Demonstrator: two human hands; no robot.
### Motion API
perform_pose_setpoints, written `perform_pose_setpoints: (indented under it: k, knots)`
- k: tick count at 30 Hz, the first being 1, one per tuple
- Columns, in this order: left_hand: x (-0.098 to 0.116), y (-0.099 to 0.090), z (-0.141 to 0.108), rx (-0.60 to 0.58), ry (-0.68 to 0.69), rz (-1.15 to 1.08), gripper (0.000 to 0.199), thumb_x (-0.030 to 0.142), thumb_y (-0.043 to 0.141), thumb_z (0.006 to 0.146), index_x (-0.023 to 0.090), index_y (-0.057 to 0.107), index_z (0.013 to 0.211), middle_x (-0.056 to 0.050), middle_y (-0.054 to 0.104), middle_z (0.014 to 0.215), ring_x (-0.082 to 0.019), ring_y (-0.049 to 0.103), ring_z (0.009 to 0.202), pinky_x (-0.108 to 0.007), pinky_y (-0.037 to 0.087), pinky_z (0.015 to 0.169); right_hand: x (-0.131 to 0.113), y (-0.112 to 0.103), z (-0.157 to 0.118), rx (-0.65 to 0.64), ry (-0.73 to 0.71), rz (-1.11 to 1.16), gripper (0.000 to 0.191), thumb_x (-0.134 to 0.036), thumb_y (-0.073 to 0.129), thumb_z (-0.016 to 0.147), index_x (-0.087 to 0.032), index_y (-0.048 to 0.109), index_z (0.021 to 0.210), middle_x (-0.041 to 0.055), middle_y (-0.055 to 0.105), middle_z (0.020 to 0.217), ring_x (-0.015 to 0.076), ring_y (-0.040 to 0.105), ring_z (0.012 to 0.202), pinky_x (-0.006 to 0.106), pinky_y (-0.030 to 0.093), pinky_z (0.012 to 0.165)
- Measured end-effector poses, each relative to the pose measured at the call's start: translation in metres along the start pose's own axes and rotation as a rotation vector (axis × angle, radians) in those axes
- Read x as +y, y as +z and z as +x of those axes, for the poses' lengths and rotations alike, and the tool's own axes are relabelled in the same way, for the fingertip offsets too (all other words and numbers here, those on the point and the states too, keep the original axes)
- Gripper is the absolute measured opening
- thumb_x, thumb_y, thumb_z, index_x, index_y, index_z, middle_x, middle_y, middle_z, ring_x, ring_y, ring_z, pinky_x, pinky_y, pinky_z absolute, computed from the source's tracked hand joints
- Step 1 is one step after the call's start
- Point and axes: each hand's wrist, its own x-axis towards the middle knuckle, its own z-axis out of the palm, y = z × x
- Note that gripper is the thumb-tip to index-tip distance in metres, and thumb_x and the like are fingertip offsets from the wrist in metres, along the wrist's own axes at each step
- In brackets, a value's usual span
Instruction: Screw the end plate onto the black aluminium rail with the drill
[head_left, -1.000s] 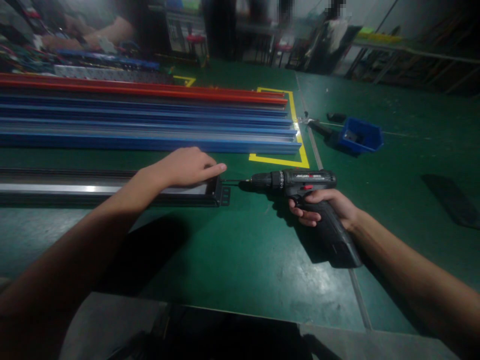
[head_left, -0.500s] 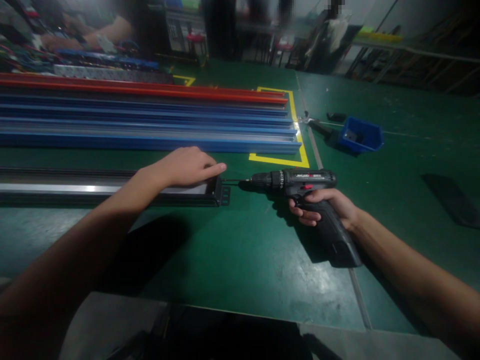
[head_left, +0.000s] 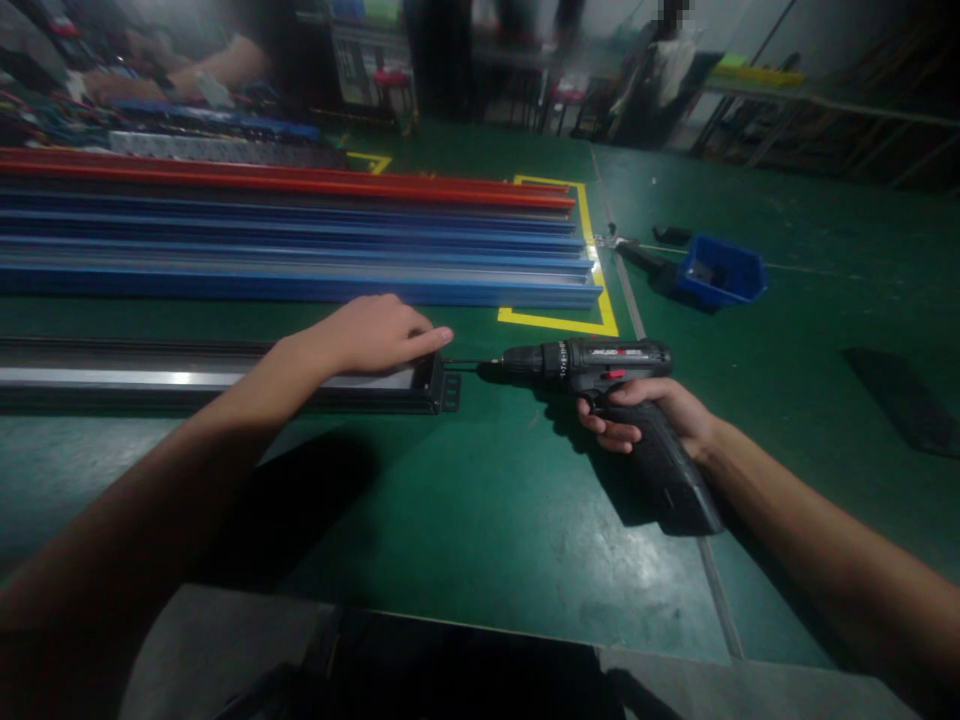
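My right hand (head_left: 649,415) is wrapped around the handle of a black cordless drill (head_left: 615,355), which points left. Its long thin bit (head_left: 476,361) reaches the end cap (head_left: 433,385) of a long black metal channel (head_left: 375,400). Across the top of that channel, close to its right end, lies my left hand (head_left: 375,335), gripping it with the thumb along the end; the other fingertips are hidden on the far side. A small slotted bracket (head_left: 451,392) sticks out from the end cap. A pale strip (head_left: 180,378) runs inside the channel.
Behind the channel, several blue metal profiles (head_left: 450,290) and an orange one (head_left: 450,188) lie parallel, their ends within yellow tape (head_left: 562,322). A blue bin (head_left: 724,270) stands at right, near a dark tool (head_left: 637,252). Another person's hands (head_left: 217,70) show at upper left.
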Motion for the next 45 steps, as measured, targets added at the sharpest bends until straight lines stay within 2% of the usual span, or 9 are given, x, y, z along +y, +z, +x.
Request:
perform_pose_setpoints:
  k: [9,19,30,45]
  knots:
    - [-0.0016,0.0010,0.0005,-0.004,-0.007,-0.006,0.076,0.071,0.023,0.102,0.022,0.078,0.085,-0.006,0.077,0.086,-0.021,0.063,0.073,-0.032,0.036,0.067,0.0000,0.0009,0.0002,-0.005,-0.014,-0.011,0.025,-0.016,0.068,0.086,0.000,0.075,0.104,0.0113,0.071,0.084,0.0067,0.051,0.053,0.021,0.055,0.057]
    - [-0.0005,0.0000,0.0006,-0.001,-0.002,-0.012,0.074,0.070,0.024,0.102,0.022,0.074,0.076,-0.006,0.073,0.077,-0.020,0.061,0.068,-0.032,0.035,0.064,0.0003,0.0000,-0.0002,-0.016,-0.017,-0.055,0.024,-0.017,0.069,0.085,-0.001,0.075,0.101,0.0106,0.070,0.083,0.0072,0.052,0.053,0.021,0.055,0.057]
    - [-0.0006,0.0009,0.0005,0.001,-0.007,-0.004,0.075,0.071,0.023,0.102,0.023,0.079,0.088,-0.007,0.077,0.087,-0.022,0.065,0.075,-0.032,0.037,0.066,0.0010,0.0040,-0.0008,0.012,-0.028,-0.086,0.020,-0.018,0.069,0.084,-0.003,0.075,0.096,0.0091,0.069,0.080,0.0065,0.048,0.052,0.020,0.054,0.056]
    - [-0.0007,0.0001,0.0005,0.011,0.006,-0.008,0.074,0.071,0.024,0.102,0.023,0.077,0.082,-0.007,0.076,0.083,-0.021,0.063,0.072,-0.032,0.037,0.065,0.0013,0.0076,-0.0018,0.017,-0.038,-0.103,0.017,-0.017,0.067,0.084,-0.006,0.076,0.094,0.0054,0.067,0.074,0.0071,0.044,0.050,0.021,0.053,0.054]
